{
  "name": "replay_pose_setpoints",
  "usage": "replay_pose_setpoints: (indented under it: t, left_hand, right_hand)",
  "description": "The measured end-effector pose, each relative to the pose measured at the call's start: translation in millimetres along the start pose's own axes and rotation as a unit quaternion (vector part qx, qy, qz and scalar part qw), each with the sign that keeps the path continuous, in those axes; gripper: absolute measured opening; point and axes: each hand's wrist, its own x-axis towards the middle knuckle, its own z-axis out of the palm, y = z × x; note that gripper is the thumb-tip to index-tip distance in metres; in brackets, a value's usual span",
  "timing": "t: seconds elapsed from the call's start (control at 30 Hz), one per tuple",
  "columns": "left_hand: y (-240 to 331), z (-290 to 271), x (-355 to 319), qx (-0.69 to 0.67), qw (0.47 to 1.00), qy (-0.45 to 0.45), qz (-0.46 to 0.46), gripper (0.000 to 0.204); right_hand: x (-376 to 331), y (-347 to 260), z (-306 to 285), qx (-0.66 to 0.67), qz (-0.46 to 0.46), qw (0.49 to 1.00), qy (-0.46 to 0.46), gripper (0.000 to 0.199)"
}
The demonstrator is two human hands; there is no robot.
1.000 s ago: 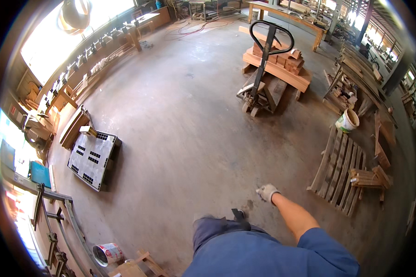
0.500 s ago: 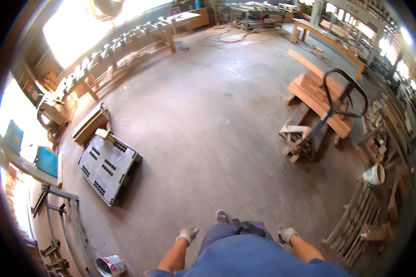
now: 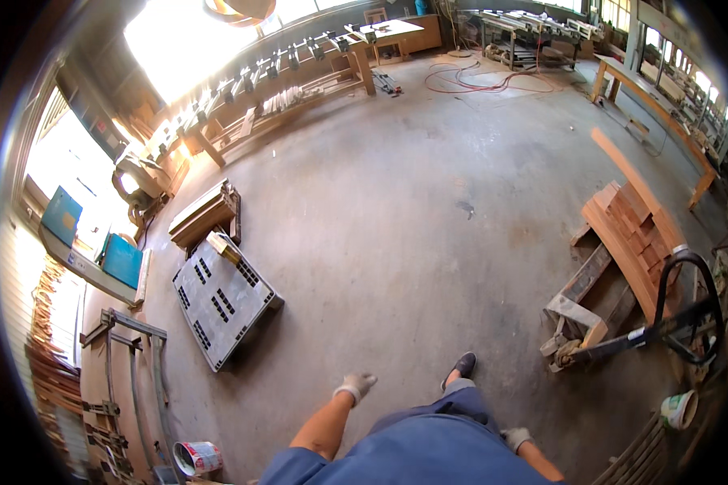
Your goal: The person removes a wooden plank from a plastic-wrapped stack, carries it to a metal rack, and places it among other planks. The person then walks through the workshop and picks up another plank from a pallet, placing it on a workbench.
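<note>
Pallet truck (image 3: 573,311) points its long handle (image 3: 623,343) rightward; left hand (image 3: 357,386) loosely spread; right hand (image 3: 515,439), cannot tell.

A smooth gray concrete floor (image 3: 396,242) spreads across the workshop, scuffed and stained in places, with a pale sheen toward the far side and a darker tone at lower right. Harsh daylight washes out the large window (image 3: 190,52) at upper left, above a long wooden workbench (image 3: 366,71), and also pours in beside a pale ribbed wall (image 3: 10,283) at left. A metal-framed workbench (image 3: 511,47) stands at the back, a long wooden table (image 3: 663,109) at right.
</note>
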Motion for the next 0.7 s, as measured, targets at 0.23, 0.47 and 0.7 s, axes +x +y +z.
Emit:
replay_pose_setpoints:
  t: [0.23,0.47,0.7]
  left_hand:
    - [40.5,26.2,6.7,0.064,0.99,-0.077,0.097,0.039]
    - [168.0,-12.2,153.3,0.054,0.988,-0.135,-0.051,0.035]
    - [319.2,-47.1,334.6,0.101,0.973,-0.204,0.029,0.033]
  right_hand:
    - [65.1,132.9,-278.5,0.262,0.132,0.924,0.245,0.042]
    - [71.2,144.3,-491.4,0.588,0.128,0.763,0.236,0.043]
    - [243.9,263.9,-260.3,0.055,0.099,0.915,0.388,0.038]
